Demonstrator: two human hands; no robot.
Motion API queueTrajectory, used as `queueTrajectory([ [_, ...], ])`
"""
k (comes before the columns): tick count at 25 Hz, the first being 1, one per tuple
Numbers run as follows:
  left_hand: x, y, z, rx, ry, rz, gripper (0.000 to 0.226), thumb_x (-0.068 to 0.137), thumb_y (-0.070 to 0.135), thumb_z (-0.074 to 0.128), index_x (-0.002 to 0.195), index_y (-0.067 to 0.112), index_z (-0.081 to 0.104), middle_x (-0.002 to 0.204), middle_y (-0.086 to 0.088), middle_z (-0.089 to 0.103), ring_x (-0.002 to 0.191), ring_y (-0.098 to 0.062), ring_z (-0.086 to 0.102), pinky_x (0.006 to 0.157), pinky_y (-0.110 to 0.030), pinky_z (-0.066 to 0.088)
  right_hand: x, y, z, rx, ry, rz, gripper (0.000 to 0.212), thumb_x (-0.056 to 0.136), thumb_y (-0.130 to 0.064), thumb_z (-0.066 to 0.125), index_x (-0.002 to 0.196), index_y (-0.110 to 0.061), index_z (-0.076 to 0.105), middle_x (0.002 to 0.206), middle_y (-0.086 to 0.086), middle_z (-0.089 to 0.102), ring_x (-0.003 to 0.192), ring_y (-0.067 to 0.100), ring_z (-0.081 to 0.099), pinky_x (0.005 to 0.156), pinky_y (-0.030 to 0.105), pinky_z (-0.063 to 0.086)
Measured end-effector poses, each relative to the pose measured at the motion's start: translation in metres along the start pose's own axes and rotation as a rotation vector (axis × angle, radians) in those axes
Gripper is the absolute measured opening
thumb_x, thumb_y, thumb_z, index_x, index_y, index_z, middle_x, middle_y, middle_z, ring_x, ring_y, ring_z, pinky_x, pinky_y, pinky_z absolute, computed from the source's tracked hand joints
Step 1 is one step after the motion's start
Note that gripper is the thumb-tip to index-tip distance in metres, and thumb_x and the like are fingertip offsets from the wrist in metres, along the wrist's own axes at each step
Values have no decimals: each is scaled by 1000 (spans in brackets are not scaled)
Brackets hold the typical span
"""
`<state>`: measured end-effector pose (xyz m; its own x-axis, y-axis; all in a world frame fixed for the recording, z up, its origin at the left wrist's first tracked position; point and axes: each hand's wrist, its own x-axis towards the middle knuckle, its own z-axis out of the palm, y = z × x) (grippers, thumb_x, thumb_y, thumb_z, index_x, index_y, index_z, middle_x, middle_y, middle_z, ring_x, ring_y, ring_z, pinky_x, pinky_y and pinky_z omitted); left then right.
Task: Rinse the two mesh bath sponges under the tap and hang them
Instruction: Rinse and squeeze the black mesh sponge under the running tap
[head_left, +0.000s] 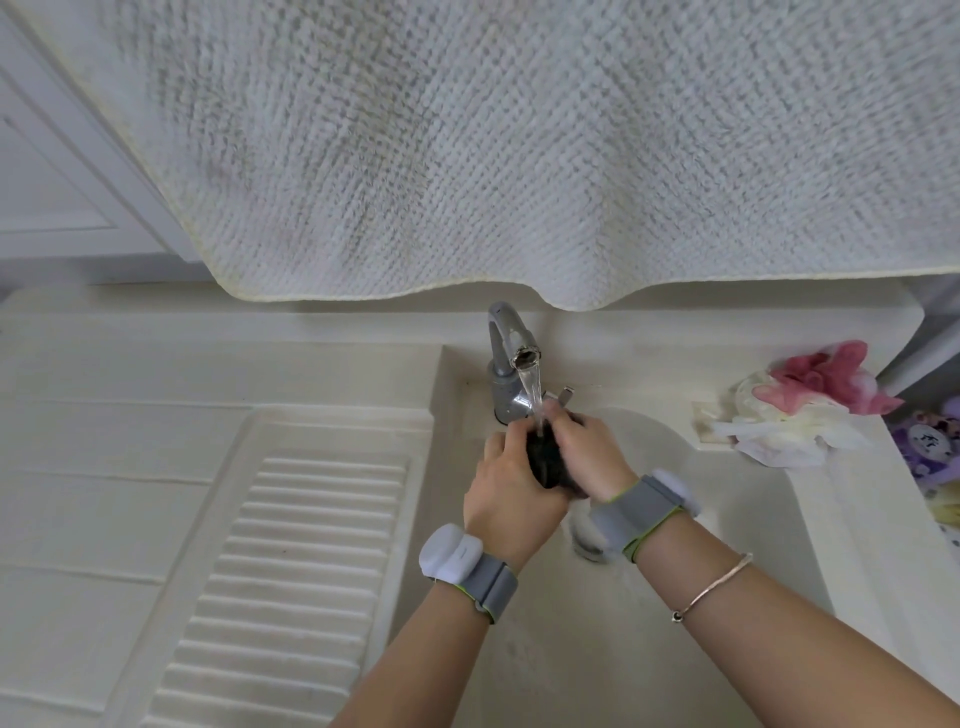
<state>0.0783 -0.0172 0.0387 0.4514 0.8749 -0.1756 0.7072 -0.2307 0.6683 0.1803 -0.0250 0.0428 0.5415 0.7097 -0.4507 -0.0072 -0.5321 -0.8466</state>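
A dark mesh sponge (549, 465) is squeezed between both hands over the basin, right under the running stream from the grey tap (511, 358). My left hand (511, 491) grips its left side and my right hand (584, 449) grips its right side; most of the sponge is hidden by the fingers. A second mesh sponge (823, 382), pink and white, lies on the ledge to the right of the basin, apart from both hands.
A large white towel (519, 156) hangs low over the back of the sink (727, 545). A ribbed washboard surface (291, 571) slopes at the left. White crumpled material (779, 441) lies beside the pink sponge. Purple items (930, 441) sit at the far right edge.
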Motion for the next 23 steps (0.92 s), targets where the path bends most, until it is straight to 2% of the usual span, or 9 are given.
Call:
queueTrajectory([
  [2,2,-6,-2,-113,-95,54,75,66,32,75,133,37,40,139,6,36,127,-17,38,102,-27,37,3,4,-3,137,-5,88,39,95,-44,47,74,-14,63,97,17,68,96,33,64,92,40,51],
  [4,2,-13,-4,-365,-223,62,81,59,34,79,129,46,39,139,7,39,128,-15,42,103,-38,45,0,7,-6,325,-65,179,34,94,-43,50,80,-16,65,101,15,68,95,29,65,92,42,51],
  [7,1,-21,-4,-524,-229,32,81,56,31,85,125,46,44,120,1,58,103,-18,64,74,-37,59,-8,10,-3,550,-196,282,32,94,-42,52,95,-14,66,97,10,69,90,25,66,81,37,54],
  [9,1,-21,-5,-510,-152,18,68,59,22,86,115,37,51,106,0,64,81,-15,67,56,-28,56,-9,10,2,360,-167,224,33,93,-43,53,110,-16,62,108,9,67,102,25,63,90,40,52],
  [12,6,-17,-8,-498,-85,-62,47,65,13,80,103,23,54,84,0,67,52,-11,61,45,-23,47,-15,11,1,86,-32,-89,44,89,-43,58,129,-27,51,126,5,58,121,20,53,105,38,41],
  [14,11,-13,-9,-397,-47,-81,42,67,22,73,104,20,55,83,3,66,63,-15,65,50,-24,46,-21,14,-1,52,-135,-267,46,88,-44,59,132,-35,50,131,-3,53,124,11,48,109,33,36],
  [16,14,-8,-8,-99,-39,12,36,78,22,66,112,15,55,93,7,58,88,-17,65,64,-18,44,-27,16,1,-78,-178,-327,41,82,-45,67,122,-37,56,124,-3,53,115,10,51,102,31,43],
  [19,17,-4,-5,113,-46,105,23,86,14,59,109,13,59,98,1,55,77,-10,56,55,-9,38,-27,14,6,-114,-103,-326,35,74,-50,72,101,-33,56,106,3,57,98,15,57,87,36,51],
  [23,20,-3,1,258,-36,147,24,86,18,54,109,18,60,101,3,62,90,-16,61,65,-16,34,-22,11,8,28,-114,-251,32,77,-52,65,99,-29,59,96,-1,69,94,18,65,87,37,52],
])
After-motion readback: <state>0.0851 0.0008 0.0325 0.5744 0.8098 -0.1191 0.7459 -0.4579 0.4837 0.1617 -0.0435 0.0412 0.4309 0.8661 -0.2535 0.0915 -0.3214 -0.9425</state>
